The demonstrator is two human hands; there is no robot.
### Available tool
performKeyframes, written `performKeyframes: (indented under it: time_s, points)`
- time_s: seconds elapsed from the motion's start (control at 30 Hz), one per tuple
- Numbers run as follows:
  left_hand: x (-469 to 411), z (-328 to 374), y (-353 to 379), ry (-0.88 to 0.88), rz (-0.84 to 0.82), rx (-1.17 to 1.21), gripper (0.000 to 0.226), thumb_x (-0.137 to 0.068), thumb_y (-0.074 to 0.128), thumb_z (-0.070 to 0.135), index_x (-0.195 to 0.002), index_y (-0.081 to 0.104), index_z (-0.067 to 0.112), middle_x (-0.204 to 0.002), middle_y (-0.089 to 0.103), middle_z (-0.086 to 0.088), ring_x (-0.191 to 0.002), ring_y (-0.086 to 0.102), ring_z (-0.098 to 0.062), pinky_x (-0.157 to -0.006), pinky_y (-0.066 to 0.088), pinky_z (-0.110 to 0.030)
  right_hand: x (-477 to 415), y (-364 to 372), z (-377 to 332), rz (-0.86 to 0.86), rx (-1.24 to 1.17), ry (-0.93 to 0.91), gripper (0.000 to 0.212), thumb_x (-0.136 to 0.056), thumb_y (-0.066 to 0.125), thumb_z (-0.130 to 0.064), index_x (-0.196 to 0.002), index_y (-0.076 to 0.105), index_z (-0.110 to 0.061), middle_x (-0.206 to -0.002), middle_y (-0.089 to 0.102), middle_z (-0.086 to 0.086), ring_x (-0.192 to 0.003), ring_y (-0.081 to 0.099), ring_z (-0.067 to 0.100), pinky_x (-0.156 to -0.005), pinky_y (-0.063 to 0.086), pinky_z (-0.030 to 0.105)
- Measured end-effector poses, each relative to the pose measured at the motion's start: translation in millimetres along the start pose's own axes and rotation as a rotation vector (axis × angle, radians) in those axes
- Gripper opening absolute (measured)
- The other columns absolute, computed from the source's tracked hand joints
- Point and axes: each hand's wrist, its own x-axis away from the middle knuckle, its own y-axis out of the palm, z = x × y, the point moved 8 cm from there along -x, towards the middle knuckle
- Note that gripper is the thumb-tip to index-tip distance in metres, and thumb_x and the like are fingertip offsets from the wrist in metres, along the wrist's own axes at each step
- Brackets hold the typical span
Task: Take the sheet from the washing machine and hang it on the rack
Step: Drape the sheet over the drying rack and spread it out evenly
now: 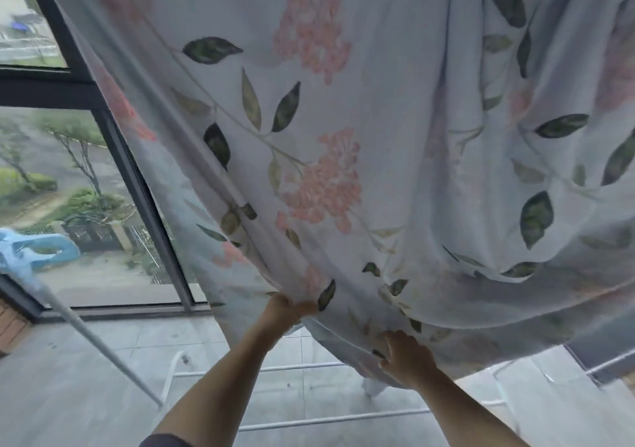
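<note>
Far out to the left of the grip, a blue peg sits on a slanting pole, with the dark window frame behind it. Now the left hand: its fingers are curled tight, bunching the lower edge of the sheet. Just to its right, the right hand has the same hem, thumb up against the cloth and fingers buried in a fold, so it looks like a firm hold too. Above both grips the floral sheet billows wide and fills the view. Below the hands run the white bars of the rack, and the cloth's low belly sags near them.

The step looks like spreading and casting, with the sheet out of the machine but not yet draped. Next comes carrying that hem over a bar and lowering it evenly, without letting it trail on the floor. No brand, label or writing is readable anywhere.
</note>
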Motion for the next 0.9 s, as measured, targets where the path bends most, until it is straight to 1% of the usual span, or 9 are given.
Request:
performKeyframes:
  time_s: [0.1,0.17,0.23,0.3,0.47,0.6,0.73,0.83,0.9]
  points:
    - [-8,-36,34,-0.048,-0.102,-0.077,0.051,-0.043,0.079,0.030,-0.085,0.066,0.004,-0.071,0.062,-0.006,-0.064,0.049,-0.016,-0.055,0.042,-0.026,0,9,18,0.065,0.093,0.046,0.059,-0.082,0.061,-0.051,-0.129,0.044,-0.021,-0.123,0.053,0.001,-0.114,0.054,0.021,-0.089,0.046,0.036]
    - [-15,-55,53,-0.041,-0.140,-0.114,0.063,-0.039,0.076,0.035,-0.093,0.068,0.002,-0.080,0.066,-0.008,-0.069,0.054,-0.017,-0.061,0.046,-0.030,-2,10,27,0.134,0.116,0.071,0.053,-0.058,0.085,-0.043,-0.099,0.066,-0.017,-0.092,0.065,0.003,-0.081,0.066,0.022,-0.063,0.053,0.037]
    - [-21,-71,62,-0.021,-0.122,-0.151,0.054,-0.047,0.076,0.034,-0.094,0.071,0.008,-0.086,0.071,-0.003,-0.077,0.061,-0.017,-0.068,0.052,-0.035,-9,16,39,0.257,0.058,0.048,0.041,-0.031,0.095,-0.020,-0.060,0.067,-0.015,-0.059,0.060,0.004,-0.048,0.060,0.023,-0.038,0.046,0.032]
    - [-20,-78,59,0.005,-0.048,-0.125,0.032,-0.059,0.076,0.031,-0.086,0.072,0.016,-0.080,0.072,0.007,-0.078,0.062,-0.015,-0.067,0.053,-0.036,-15,21,46,0.286,0.016,0.046,0.039,-0.029,0.094,-0.013,-0.051,0.062,-0.016,-0.052,0.056,0.004,-0.042,0.058,0.023,-0.034,0.043,0.030]
    - [17,-50,11,-0.002,0.413,0.020,0.020,-0.090,0.055,0.019,-0.079,0.063,0.004,-0.071,0.058,-0.004,-0.071,0.047,-0.018,-0.060,0.038,-0.030,-6,19,52,0.209,0.058,-0.004,0.026,-0.079,0.068,-0.039,-0.094,0.067,-0.018,-0.092,0.068,0.005,-0.082,0.067,0.026,-0.064,0.053,0.036]
    - [56,-16,-55,0.093,0.694,0.215,0.022,-0.064,0.051,0.009,-0.081,0.061,-0.002,-0.072,0.057,-0.010,-0.070,0.046,-0.018,-0.063,0.039,-0.030,-1,14,58,0.194,-0.015,-0.063,0.065,-0.030,0.088,-0.037,-0.089,0.072,-0.017,-0.078,0.069,0.005,-0.062,0.065,0.028,-0.045,0.050,0.033]
    - [93,-7,-85,0.056,0.836,0.284,0.017,-0.077,0.040,0.004,-0.063,0.048,0.009,-0.063,0.040,-0.009,-0.067,0.035,-0.019,-0.059,0.030,-0.033,6,3,66,0.216,-0.298,-0.060,0.046,-0.084,0.060,-0.034,-0.128,0.055,-0.020,-0.120,0.063,0.007,-0.107,0.059,0.028,-0.080,0.045,0.019]
    - [110,-9,-77,0.080,0.805,0.343,0.013,-0.082,0.045,0.012,-0.076,0.056,0.015,-0.076,0.044,-0.010,-0.071,0.037,-0.018,-0.060,0.034,-0.034,14,-5,66,0.169,-0.340,-0.043,0.035,-0.095,0.042,-0.029,-0.122,0.059,-0.014,-0.119,0.063,0.012,-0.110,0.058,0.029,-0.081,0.042,0.031]
    - [117,-15,-67,0.076,0.775,0.352,0.016,-0.087,0.044,0.012,-0.076,0.055,0.017,-0.079,0.043,-0.009,-0.069,0.036,-0.017,-0.058,0.035,-0.030,26,-31,55,0.296,-0.269,-0.116,0.027,-0.081,0.070,-0.025,-0.099,0.069,-0.005,-0.096,0.069,0.015,-0.091,0.066,0.031,-0.064,0.044,0.026]
